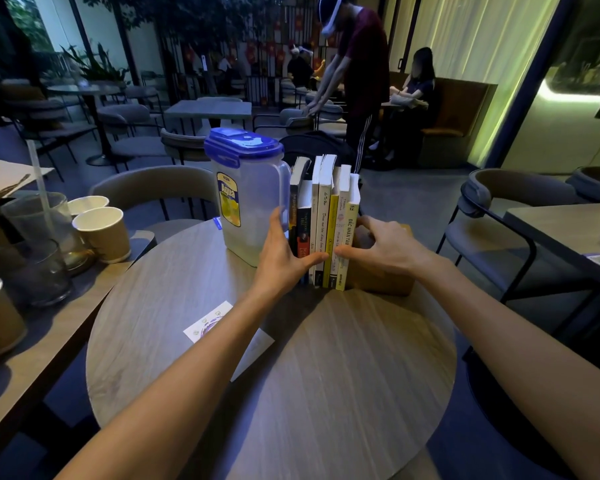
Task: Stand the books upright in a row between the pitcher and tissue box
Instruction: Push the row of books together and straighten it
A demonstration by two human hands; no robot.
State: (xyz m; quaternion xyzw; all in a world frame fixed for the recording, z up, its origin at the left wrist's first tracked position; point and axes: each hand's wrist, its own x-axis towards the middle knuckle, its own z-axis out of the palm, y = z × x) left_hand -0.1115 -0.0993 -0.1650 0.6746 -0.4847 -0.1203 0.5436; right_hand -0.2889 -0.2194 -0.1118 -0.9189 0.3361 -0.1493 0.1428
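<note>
While the books (326,220) are standing upright between our hands, we are squaring the row: left hand (284,252) spread against the pitcher (246,195) side, right hand (385,245) half-curled by the box (381,278). Next, we judge, comes letting go gently.

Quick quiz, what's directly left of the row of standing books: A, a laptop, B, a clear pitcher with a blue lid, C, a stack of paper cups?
B: the pitcher stands against the left end of the books.
</note>
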